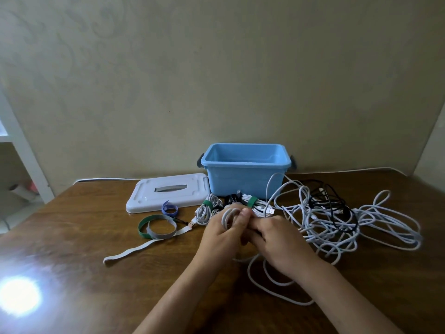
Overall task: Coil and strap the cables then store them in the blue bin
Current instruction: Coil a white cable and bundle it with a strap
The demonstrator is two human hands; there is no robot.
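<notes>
Both hands work a white cable coil at mid-table, in front of the open blue bin.

We see the blue bin [245, 175] at the table's [72, 237] far edge, lid off, nothing visible inside; its white lid [166, 192] lies flat just left. Our left hand [222, 233] has white cable [228, 216] looped round its curled fingers; the right hand [280, 239] pinches the same cable. Two green-strapped coils [255, 204] lie against the bin's front. Loose cables [337, 220] sprawl right. Spare straps [156, 227] sit left. No writing is legible.
</notes>
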